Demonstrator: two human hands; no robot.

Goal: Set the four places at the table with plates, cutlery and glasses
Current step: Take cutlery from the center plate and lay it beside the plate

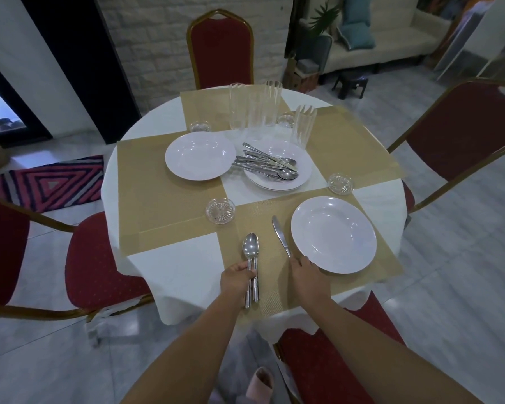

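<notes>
On the near placemat (pixel 270 290), the left hand (pixel 236 279) holds the spoon (pixel 250 252) bowl pointing away.

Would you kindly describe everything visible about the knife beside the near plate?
The knife is plain, shiny silver metal, one piece with a rounded blade tip. It lies flat on the near gold placemat, just left of the white plate, blade pointing away and slightly leftward. The right hand covers its handle end, fingers touching it. It lies apart from the spoon further left.
</notes>
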